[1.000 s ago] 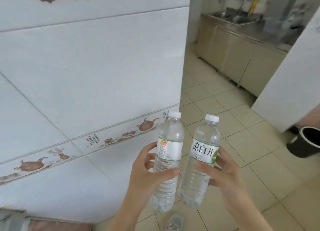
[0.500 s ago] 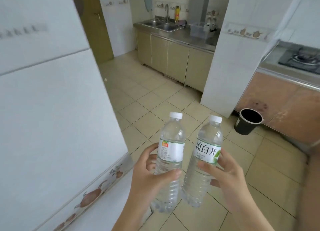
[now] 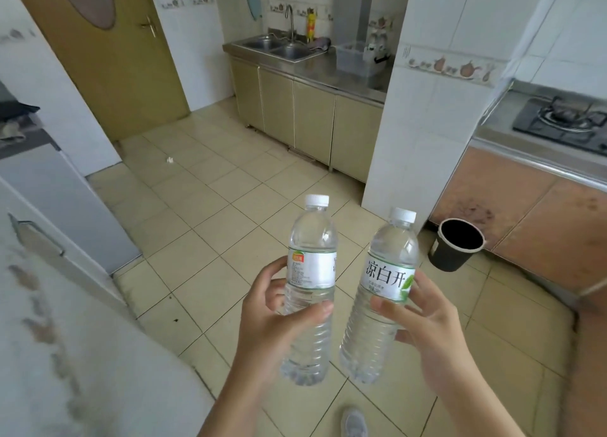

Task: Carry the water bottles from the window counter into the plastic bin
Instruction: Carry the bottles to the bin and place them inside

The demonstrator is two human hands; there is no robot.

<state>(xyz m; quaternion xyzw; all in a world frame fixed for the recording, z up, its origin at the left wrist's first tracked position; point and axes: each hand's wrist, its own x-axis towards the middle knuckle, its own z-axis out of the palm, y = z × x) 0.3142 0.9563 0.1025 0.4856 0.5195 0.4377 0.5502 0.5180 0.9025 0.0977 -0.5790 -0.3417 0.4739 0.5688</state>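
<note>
I hold two clear water bottles with white caps upright in front of me, over the tiled floor. My left hand [image 3: 274, 318] is wrapped around the left water bottle [image 3: 312, 266], whose label shows an orange mark. My right hand [image 3: 427, 321] grips the right water bottle [image 3: 389, 272], whose white label carries dark characters and a green leaf. The two bottles stand side by side, a small gap between them. A clear plastic bin [image 3: 353, 57] sits on the steel counter at the far side of the kitchen, to the right of the sink.
A double steel sink [image 3: 279, 46] with tap tops beige cabinets [image 3: 312, 115]. A white tiled pillar [image 3: 423, 108] stands to the right of them. A black bucket [image 3: 456, 244] is on the floor by it. A gas hob [image 3: 565, 121] lies far right, a brown door [image 3: 108, 52] far left, a white wall corner [image 3: 65, 338] near left.
The view has swung from the white tiled wall to the open kitchen. The door, sink counter and bin have come into sight. Both bottles stay held upright, now slightly further apart.
</note>
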